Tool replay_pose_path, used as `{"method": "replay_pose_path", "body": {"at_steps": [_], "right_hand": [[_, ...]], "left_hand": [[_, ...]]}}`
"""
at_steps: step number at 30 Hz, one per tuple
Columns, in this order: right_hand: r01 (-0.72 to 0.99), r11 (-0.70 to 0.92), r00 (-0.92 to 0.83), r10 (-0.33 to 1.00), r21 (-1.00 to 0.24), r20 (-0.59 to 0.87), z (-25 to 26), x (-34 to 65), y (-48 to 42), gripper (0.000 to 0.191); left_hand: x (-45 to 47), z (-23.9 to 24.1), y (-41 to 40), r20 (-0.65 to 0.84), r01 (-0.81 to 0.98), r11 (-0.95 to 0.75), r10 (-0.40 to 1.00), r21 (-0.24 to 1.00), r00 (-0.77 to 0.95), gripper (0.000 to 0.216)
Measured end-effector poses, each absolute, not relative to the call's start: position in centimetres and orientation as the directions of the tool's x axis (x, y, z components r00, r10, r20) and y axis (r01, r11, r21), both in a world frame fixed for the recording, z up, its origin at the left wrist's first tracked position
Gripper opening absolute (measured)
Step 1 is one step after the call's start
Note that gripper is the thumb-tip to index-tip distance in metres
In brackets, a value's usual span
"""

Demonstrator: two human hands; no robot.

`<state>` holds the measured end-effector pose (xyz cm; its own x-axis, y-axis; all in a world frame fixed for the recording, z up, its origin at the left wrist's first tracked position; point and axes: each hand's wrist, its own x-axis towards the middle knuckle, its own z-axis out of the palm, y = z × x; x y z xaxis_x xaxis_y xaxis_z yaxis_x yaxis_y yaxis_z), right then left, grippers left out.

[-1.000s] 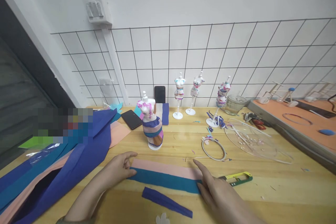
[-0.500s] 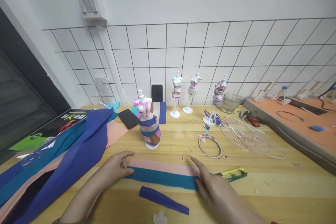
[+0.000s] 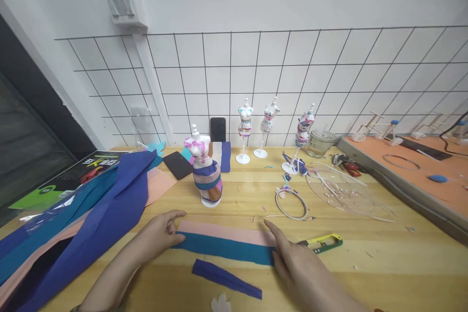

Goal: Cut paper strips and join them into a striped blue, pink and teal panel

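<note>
A teal crepe paper strip lies across the table in front of me, with a pink crepe paper strip along its far edge. My left hand pinches the left end of the teal strip, index finger stretched forward. At the right end, my right hand has thumb and fingers closed on the teal strip, index finger pointing away from me. Nearer me lies a narrow blue strip, beside a white petal-shaped piece. Beyond stands a small dress form wrapped in coloured paper.
Blue, teal and pink sheets pile up at left. A utility knife lies behind my right hand. Farther back are a phone, several smaller dress forms, a metal ring, a glass jar and an orange-topped tray.
The view has shifted very slightly. Both hands and the paper strips keep their places.
</note>
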<state>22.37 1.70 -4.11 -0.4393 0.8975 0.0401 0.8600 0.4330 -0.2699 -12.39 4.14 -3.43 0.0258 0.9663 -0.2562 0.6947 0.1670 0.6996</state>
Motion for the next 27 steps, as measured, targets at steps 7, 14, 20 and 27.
{"method": "replay_pose_path", "body": {"at_steps": [7,14,20,27], "right_hand": [[0.860,0.433,-0.432,0.899,-0.270,0.066,-4.3,22.1,1.9,0.056],[0.852,0.447,-0.432,0.894,-0.272,0.115,-5.0,22.2,2.0,0.057],[0.831,0.493,-0.454,0.869,-0.258,0.197,-5.3,22.2,1.7,0.056],[0.841,0.523,-0.479,0.839,-0.141,0.257,-6.0,22.6,1.7,0.050]], "left_hand": [[-12.4,-3.6,4.2,-0.261,0.694,0.169,0.965,0.700,0.028,0.068],[-12.4,-3.5,4.1,-0.268,0.709,0.187,0.963,0.680,0.003,0.070],[-12.4,-3.4,4.1,-0.253,0.727,0.183,0.967,0.662,-0.013,0.069],[-12.3,-3.2,4.0,-0.251,0.737,0.172,0.968,0.653,-0.003,0.070]]}}
